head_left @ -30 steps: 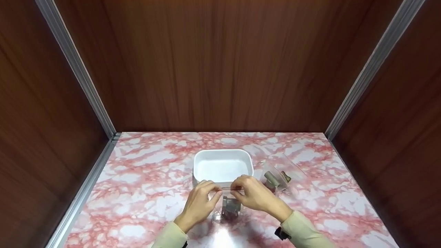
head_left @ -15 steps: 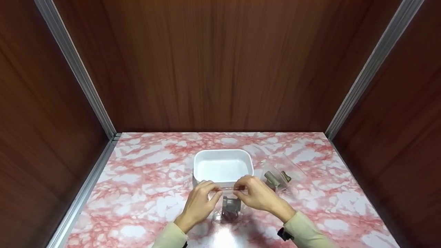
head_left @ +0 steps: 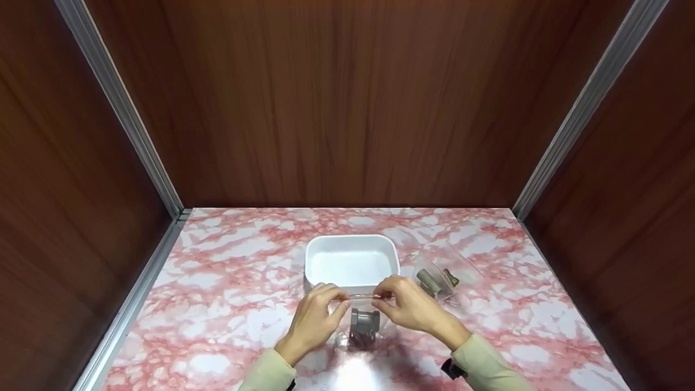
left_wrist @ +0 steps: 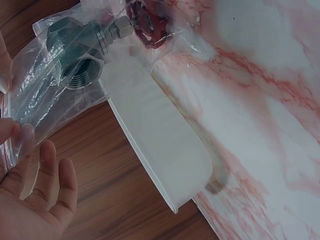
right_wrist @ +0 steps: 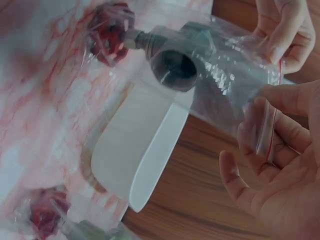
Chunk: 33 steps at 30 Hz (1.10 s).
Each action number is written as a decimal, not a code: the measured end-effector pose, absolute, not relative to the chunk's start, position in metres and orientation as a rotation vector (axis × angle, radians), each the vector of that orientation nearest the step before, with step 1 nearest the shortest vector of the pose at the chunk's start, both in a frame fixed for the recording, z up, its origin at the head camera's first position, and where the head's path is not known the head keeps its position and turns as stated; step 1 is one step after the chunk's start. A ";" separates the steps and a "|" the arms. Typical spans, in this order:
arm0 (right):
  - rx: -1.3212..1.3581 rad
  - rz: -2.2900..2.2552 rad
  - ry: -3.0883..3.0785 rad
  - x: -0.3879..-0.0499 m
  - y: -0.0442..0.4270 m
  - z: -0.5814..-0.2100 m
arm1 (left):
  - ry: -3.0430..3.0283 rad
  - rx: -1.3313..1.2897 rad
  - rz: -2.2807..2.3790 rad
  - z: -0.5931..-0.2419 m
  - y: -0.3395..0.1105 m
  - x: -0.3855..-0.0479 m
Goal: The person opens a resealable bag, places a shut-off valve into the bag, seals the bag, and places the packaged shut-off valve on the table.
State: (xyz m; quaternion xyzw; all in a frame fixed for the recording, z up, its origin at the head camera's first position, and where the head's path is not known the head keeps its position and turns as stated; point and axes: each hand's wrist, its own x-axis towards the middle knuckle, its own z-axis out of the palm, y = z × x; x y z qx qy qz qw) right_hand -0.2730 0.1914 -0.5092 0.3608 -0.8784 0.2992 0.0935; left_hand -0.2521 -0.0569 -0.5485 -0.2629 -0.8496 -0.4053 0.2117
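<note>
A clear zip bag [right_wrist: 230, 65] holds a gate valve [right_wrist: 175, 70] with a dark green body and a red handwheel [left_wrist: 150, 25]. My left hand [head_left: 315, 320] pinches the left part of the bag's top edge between thumb and fingers. Further right along the same red-lined zip strip [right_wrist: 267, 130], my right hand [head_left: 412, 307] pinches it too. The strip stretches straight between both hands. In the head view the valve hangs or rests below the strip, nearer the person; whether it touches the table cannot be told.
Just beyond the hands stands a white rectangular tub [head_left: 352, 263]. A second clear bag with a valve [head_left: 429, 282] lies right of it; its red handwheel [right_wrist: 50, 212] shows in the right wrist view. Wood-look walls [head_left: 347, 108] enclose the marbled table [head_left: 228, 304].
My right hand has slid a little to the right along the zip strip, away from my left hand. The left hand stays in place, and the visible strip between them is longer.
</note>
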 end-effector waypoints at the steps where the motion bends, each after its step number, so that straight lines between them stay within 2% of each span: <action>1: 1.076 0.894 -2.603 -0.273 0.193 -0.509 | -2.360 -0.730 -1.128 -0.548 -0.057 -0.252; 33: 1.048 1.018 -2.514 -0.273 0.212 -0.516 | -2.367 -0.734 -1.134 -0.548 -0.056 -0.252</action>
